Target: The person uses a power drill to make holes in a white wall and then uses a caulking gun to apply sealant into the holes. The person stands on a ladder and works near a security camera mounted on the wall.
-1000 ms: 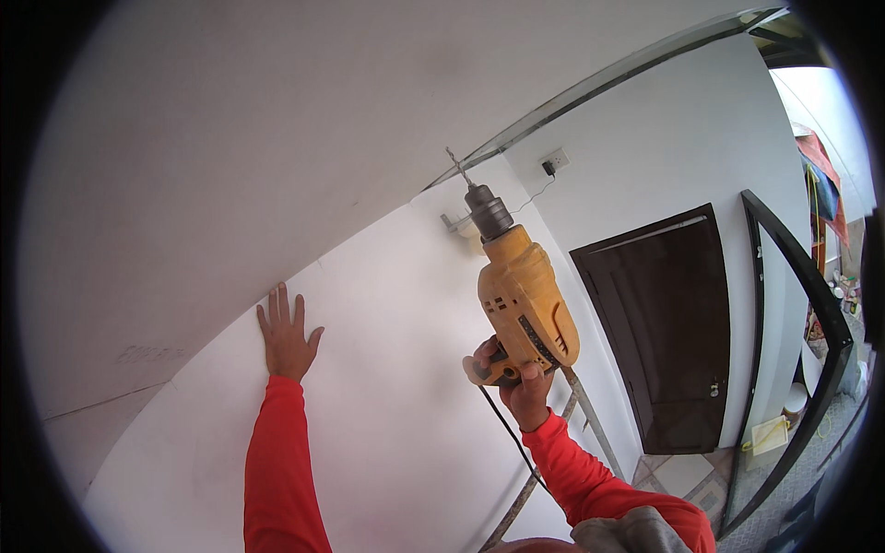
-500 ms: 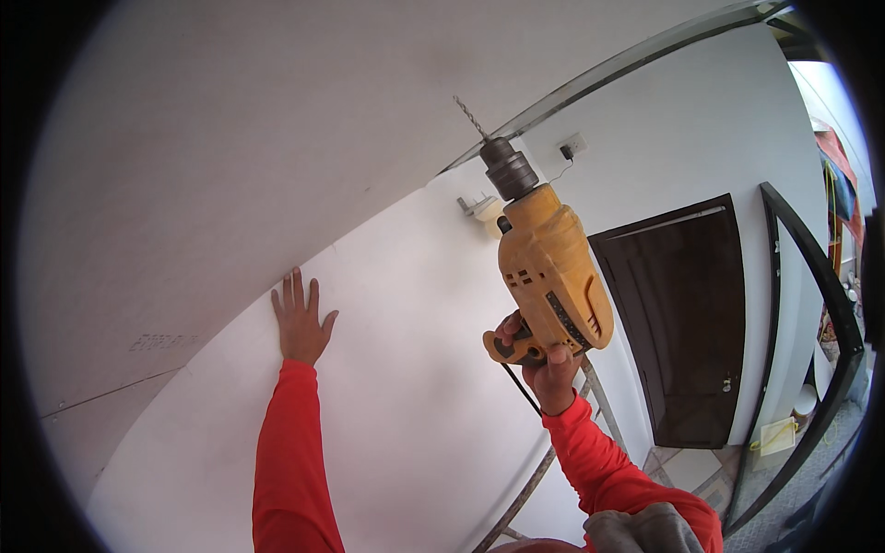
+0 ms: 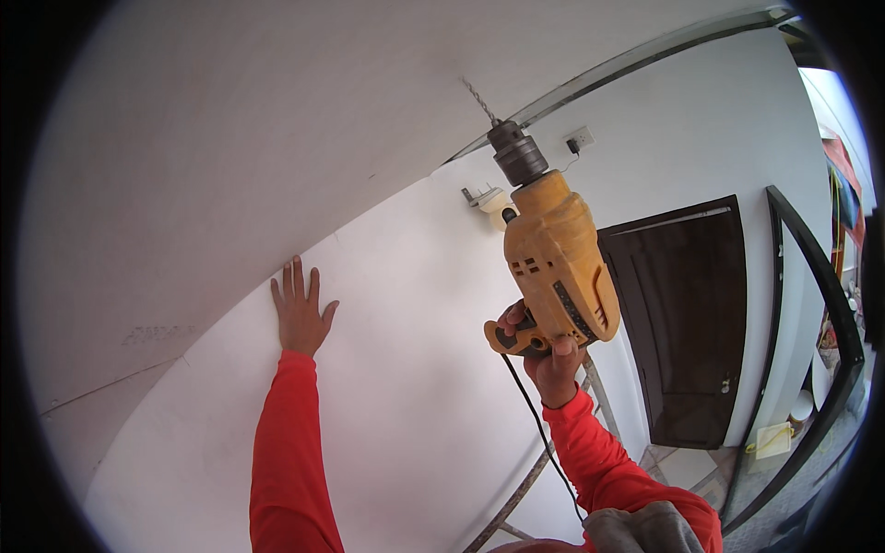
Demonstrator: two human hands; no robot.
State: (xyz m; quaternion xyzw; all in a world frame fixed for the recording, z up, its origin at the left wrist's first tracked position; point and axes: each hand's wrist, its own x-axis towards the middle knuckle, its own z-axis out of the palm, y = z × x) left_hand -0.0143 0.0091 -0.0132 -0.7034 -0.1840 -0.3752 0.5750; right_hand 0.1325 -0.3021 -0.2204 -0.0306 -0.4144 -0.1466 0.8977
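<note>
My left hand (image 3: pixel 300 313) rests spread on the white wall (image 3: pixel 406 387), fingertips at its junction with the white ceiling panel (image 3: pixel 240 138). My right hand (image 3: pixel 551 369) grips a yellow corded drill (image 3: pixel 558 249) by its handle, held upward with the black cord hanging down. The grey chuck carries a twist bit (image 3: pixel 481 101) that appears against the ceiling panel; whether its tip touches cannot be told. A thin metal channel (image 3: pixel 636 60) runs along the ceiling's far right edge. Both my forearms are in red sleeves.
A metal ladder (image 3: pixel 516 498) stands below my right arm. Behind are a dark brown door (image 3: pixel 682 323), a socket with a black plug (image 3: pixel 580 137) and a cream wall fixture (image 3: pixel 493 205). A black-framed glass pane (image 3: pixel 820 276) stands at right, with cluttered items beyond.
The drill in my right hand has risen and shifted right, its bit now higher against the ceiling. My left hand appears slightly higher, still spread on the wall.
</note>
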